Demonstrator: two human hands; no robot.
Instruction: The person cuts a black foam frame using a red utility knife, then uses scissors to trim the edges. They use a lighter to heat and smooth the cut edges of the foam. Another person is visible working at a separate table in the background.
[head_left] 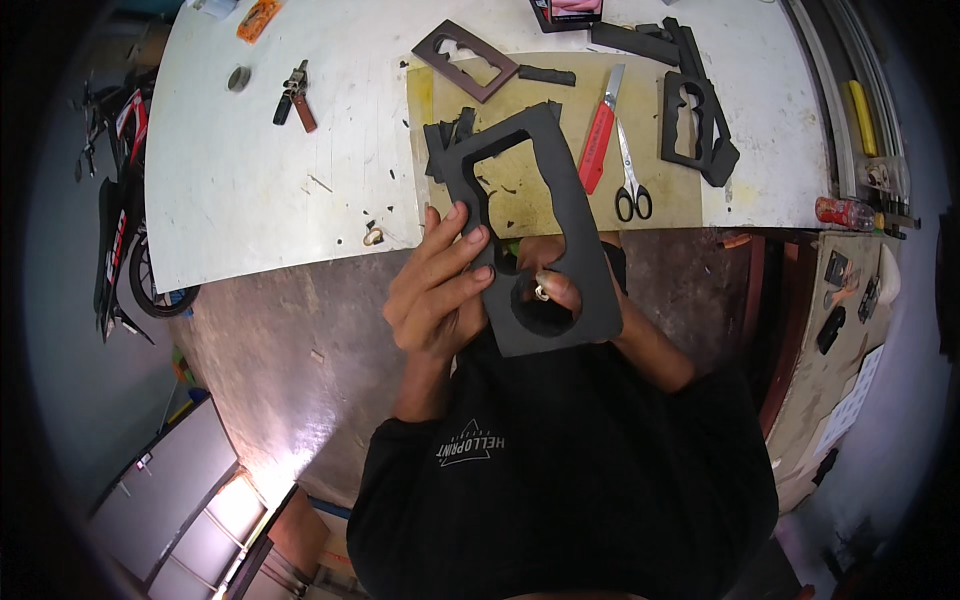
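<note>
A thick black foam insert (pixel 580 215) with a wavy cut-out and a round hole at its near end is held up in front of my chest, over the table's front edge. My left hand (pixel 440 285) grips its left side, fingers laid over the edge and face. Behind the foam is my right hand (pixel 558 291), mostly hidden; part of it shows through the round hole beside a small shiny spot I cannot make out. On the yellowish cutting mat (pixel 660 185) beyond lie a red-handled cutter knife (pixel 597 145) and black-handled scissors (pixel 630 190).
A brown foam frame (pixel 430 50), another black foam insert (pixel 672 120) and dark offcuts (pixel 635 42) lie on the white table (pixel 230 180). A pistol-shaped item (pixel 296 98) and a tape roll (pixel 238 78) sit at left. A bottle (pixel 845 212) is at right.
</note>
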